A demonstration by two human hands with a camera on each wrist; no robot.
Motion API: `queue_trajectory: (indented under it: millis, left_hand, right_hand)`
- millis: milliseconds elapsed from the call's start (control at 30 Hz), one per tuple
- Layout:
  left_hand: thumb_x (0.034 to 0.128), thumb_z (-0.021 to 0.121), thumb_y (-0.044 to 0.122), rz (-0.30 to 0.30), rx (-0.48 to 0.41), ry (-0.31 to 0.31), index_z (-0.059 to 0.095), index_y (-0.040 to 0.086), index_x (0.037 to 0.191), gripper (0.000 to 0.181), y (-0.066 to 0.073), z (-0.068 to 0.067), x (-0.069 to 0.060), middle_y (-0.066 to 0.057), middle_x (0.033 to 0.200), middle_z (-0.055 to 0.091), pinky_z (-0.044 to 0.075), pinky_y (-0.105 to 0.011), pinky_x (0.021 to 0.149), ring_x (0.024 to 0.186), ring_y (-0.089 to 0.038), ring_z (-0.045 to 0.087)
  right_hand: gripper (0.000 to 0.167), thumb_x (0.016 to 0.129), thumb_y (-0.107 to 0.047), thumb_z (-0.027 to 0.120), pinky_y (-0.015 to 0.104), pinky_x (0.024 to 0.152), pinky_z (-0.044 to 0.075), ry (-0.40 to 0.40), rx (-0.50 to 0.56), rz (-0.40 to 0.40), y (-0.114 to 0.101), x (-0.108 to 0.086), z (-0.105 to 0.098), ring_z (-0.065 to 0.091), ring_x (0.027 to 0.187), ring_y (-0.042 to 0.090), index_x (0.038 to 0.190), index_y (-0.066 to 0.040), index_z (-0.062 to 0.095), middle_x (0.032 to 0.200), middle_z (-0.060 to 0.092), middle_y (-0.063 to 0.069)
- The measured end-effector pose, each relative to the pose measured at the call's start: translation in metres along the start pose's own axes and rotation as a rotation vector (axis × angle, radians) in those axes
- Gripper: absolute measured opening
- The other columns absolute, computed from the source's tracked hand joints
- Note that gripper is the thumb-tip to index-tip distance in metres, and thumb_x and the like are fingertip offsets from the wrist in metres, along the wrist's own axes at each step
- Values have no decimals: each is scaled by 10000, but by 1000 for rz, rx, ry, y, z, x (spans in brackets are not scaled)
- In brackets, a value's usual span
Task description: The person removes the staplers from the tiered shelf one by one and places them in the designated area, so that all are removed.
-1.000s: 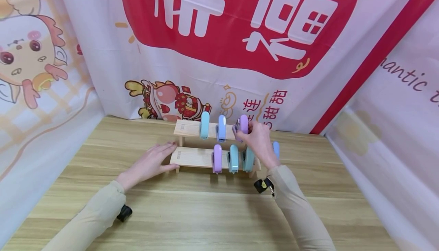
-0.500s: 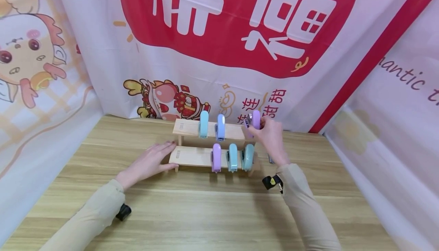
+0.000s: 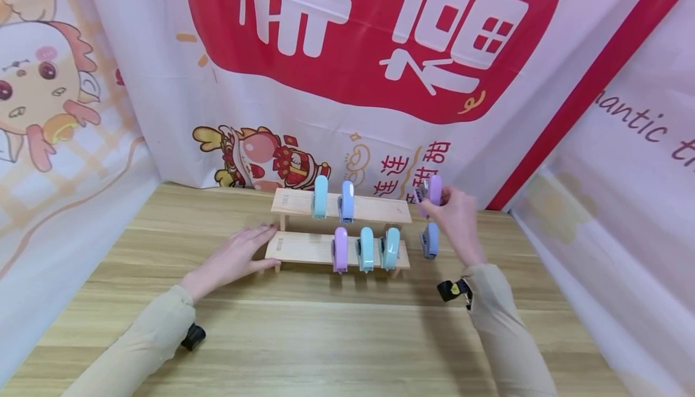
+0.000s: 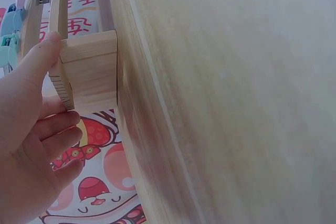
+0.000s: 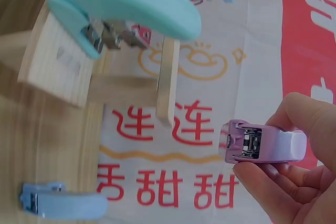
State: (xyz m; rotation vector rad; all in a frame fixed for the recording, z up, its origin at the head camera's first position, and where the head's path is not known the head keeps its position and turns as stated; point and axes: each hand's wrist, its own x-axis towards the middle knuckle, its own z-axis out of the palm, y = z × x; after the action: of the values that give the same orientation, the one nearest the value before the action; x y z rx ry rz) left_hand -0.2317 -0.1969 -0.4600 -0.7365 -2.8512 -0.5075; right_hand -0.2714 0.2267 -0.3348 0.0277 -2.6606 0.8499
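Wood-grain table (image 3: pixel 336 336), two-tier rack (image 3: pixel 306 248).
Right hand (image 3: pixel 460 219) pinches purple stapler (image 3: pixel 435 190) aloft; left hand (image 3: pixel 234 262), loosely spread, touches rack end, we judge to steady it.

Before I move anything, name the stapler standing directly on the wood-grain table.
The blue stapler right of the pale wooden shelves. Five others stand on those shelves; the right hand holds a purple one.
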Motion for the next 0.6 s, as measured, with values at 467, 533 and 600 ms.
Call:
queue_trajectory:
  millis: [467,533,600]
  left_hand:
    - [885,712,466,-11,-7,-10,452,2,1467,789,0,-1,1,-211,1507,476,344,-618,1170,1397,-383,467]
    - [885,712,467,-11,-7,-10,453,2,1466,789,0,-1,1,-211,1505,478,346,-618,1169,1396,-384,468]
    - [883,713,468,-9,-5,-8,455,2,1465,789,-1,-1,1,-211,1503,482,350,-619,1165,1393,-386,470]
  right_hand:
    - [328,837,-262,733,229,574,541,44,-61,70,37,-7,-12,679,734,271,993,22,680,906,738,215]
    - [319,834,-257,729,221,566,527,42,-66,78,43,-8,-13,672,724,263,984,19,678,900,737,216]
    - [313,837,-260,720,221,571,526,30,-69,92,49,-10,-13,666,731,260,983,12,667,907,732,213]
